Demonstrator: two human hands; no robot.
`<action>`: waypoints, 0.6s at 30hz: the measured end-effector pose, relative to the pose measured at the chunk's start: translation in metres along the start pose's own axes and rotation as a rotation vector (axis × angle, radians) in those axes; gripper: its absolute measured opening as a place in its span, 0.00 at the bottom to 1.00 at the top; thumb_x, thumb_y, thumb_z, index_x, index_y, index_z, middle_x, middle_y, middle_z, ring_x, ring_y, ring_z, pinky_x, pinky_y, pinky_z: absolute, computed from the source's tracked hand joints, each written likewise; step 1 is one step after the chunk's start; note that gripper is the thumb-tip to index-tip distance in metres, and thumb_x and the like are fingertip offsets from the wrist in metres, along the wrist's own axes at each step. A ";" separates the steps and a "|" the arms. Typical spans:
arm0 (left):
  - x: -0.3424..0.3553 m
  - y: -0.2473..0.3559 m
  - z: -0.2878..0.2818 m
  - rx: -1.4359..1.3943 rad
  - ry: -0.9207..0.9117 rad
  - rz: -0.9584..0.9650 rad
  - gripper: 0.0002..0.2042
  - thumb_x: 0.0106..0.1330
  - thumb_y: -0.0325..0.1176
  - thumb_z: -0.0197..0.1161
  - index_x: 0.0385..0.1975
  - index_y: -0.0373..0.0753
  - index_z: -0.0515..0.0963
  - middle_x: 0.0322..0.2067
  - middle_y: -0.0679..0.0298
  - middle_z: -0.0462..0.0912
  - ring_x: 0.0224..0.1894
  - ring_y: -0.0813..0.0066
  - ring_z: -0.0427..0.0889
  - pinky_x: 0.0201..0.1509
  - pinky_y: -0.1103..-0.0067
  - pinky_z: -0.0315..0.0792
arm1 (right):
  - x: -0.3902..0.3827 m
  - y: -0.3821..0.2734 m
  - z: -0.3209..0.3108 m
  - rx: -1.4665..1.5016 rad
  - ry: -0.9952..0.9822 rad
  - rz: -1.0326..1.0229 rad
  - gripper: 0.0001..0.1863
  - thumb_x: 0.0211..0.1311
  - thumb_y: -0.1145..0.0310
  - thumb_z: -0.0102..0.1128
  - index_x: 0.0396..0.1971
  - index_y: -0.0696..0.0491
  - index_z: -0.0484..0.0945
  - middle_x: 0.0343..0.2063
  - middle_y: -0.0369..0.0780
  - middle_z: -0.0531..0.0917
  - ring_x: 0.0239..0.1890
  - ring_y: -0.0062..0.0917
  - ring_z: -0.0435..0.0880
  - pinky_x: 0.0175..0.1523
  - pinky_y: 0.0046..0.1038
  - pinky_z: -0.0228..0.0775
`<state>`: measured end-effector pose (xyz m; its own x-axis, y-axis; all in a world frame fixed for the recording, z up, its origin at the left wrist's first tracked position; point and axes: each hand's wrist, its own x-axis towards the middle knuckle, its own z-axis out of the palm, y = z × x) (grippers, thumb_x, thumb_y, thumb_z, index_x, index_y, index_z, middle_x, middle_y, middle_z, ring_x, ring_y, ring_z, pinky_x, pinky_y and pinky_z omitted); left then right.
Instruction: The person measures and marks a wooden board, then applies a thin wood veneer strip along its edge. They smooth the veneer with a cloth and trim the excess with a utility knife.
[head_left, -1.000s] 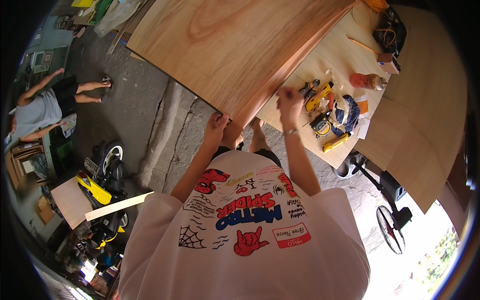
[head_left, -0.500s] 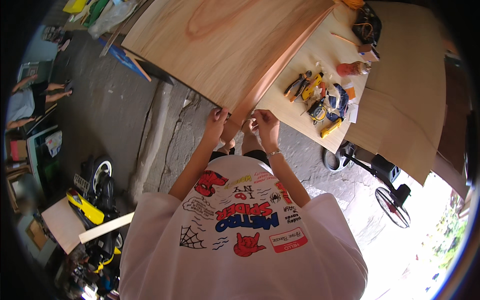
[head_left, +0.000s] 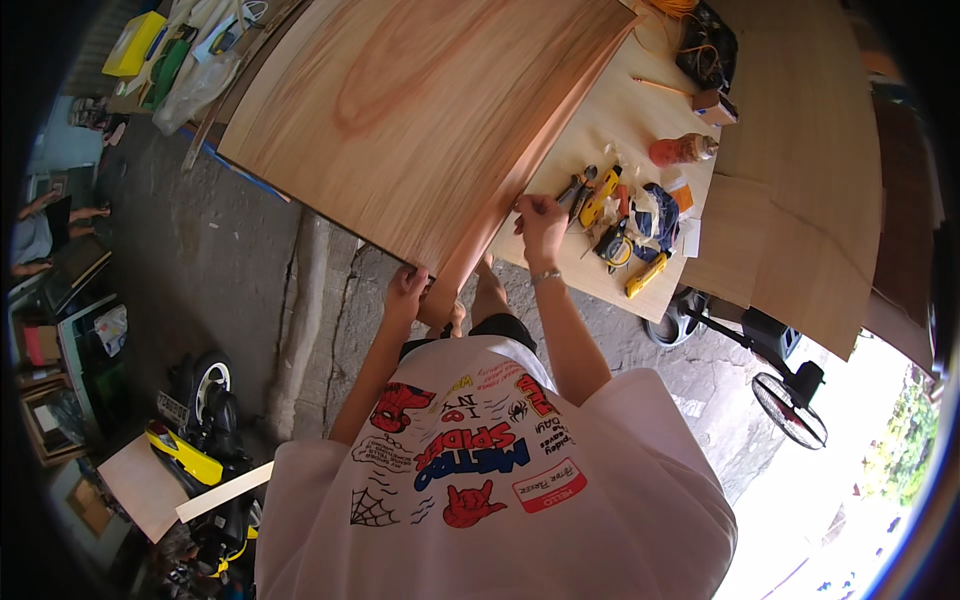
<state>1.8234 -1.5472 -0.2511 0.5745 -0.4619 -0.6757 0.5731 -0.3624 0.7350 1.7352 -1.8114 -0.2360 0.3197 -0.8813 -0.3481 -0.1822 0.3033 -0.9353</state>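
Note:
A large plywood panel lies at the top, with a reddish wood strip along its right side. My left hand is closed on the panel's near corner. Beside the strip, my right hand is pinched at its edge; what lies between the fingertips is too small to make out. Right of it, on a pale board, lie pliers, yellow cutters, a tape measure, a dark cloth bundle and a bottle with red contents.
A motorcycle with a plank stands at lower left. Another person is at far left. Larger sheets stand right, above a black wheeled object. A yellow box and scrap pieces lie upper left.
My right hand came down toward the corner, then moved up along the strip. My left hand and the panel's corner sit lower and further left in view as the camera shifted.

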 end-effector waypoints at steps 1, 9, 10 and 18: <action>-0.002 0.003 -0.001 0.039 -0.015 0.005 0.23 0.74 0.48 0.63 0.51 0.31 0.74 0.38 0.63 0.81 0.39 0.76 0.80 0.44 0.78 0.74 | 0.018 -0.007 -0.001 -0.041 0.022 0.002 0.07 0.65 0.74 0.64 0.32 0.64 0.83 0.23 0.40 0.85 0.17 0.17 0.79 0.19 0.20 0.71; -0.016 0.028 0.001 0.088 -0.046 -0.031 0.34 0.74 0.51 0.61 0.67 0.28 0.65 0.53 0.53 0.80 0.50 0.66 0.82 0.56 0.70 0.74 | 0.173 -0.055 -0.024 -0.008 0.022 -0.048 0.08 0.62 0.73 0.66 0.31 0.64 0.84 0.22 0.39 0.85 0.16 0.16 0.78 0.18 0.20 0.69; -0.017 0.030 0.002 0.100 -0.037 -0.040 0.33 0.74 0.51 0.61 0.67 0.28 0.66 0.53 0.53 0.80 0.50 0.66 0.82 0.56 0.70 0.74 | 0.189 -0.061 -0.027 0.001 0.023 -0.050 0.08 0.62 0.73 0.66 0.31 0.64 0.84 0.22 0.39 0.85 0.16 0.16 0.78 0.19 0.20 0.69; -0.016 0.025 -0.003 0.118 -0.008 -0.117 0.32 0.74 0.51 0.62 0.66 0.30 0.67 0.52 0.55 0.82 0.49 0.68 0.82 0.56 0.71 0.75 | 0.304 -0.099 -0.042 -0.012 0.053 -0.068 0.07 0.62 0.74 0.66 0.32 0.64 0.84 0.22 0.40 0.85 0.17 0.18 0.78 0.19 0.21 0.68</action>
<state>1.8305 -1.5462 -0.2216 0.5027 -0.4176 -0.7569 0.5631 -0.5061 0.6533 1.8109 -2.1246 -0.2468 0.2819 -0.9179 -0.2793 -0.1731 0.2377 -0.9558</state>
